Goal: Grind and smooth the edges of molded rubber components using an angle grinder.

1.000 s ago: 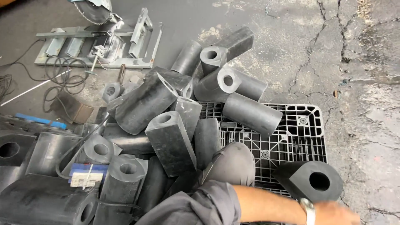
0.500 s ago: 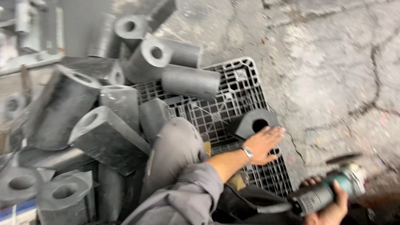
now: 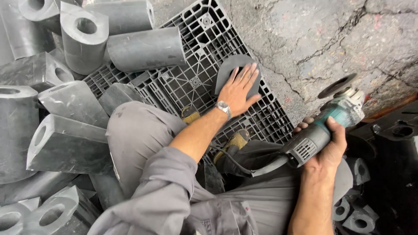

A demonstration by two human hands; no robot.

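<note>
My left hand (image 3: 238,88) lies flat, fingers spread, on top of a dark grey hollow rubber block (image 3: 228,67) that stands on a black plastic pallet (image 3: 191,74). A watch is on that wrist. My right hand (image 3: 327,148) grips the body of a teal and grey angle grinder (image 3: 324,126), whose disc (image 3: 337,85) points up and away over the cracked concrete floor (image 3: 313,39), apart from the block. The grinder's black cable runs back across my lap.
A pile of grey rubber cylinders and wedge blocks (image 3: 65,109) fills the left side, some resting on the pallet. Smaller rubber pieces (image 3: 352,213) and a black moulded part (image 3: 392,143) lie at the right. My grey-trousered knees (image 3: 139,135) are over the pallet's near edge.
The view swung right and closer. My left hand shifted the rubber block and now presses flat on it. My right hand brought the angle grinder up from the lower right toward the pallet.
</note>
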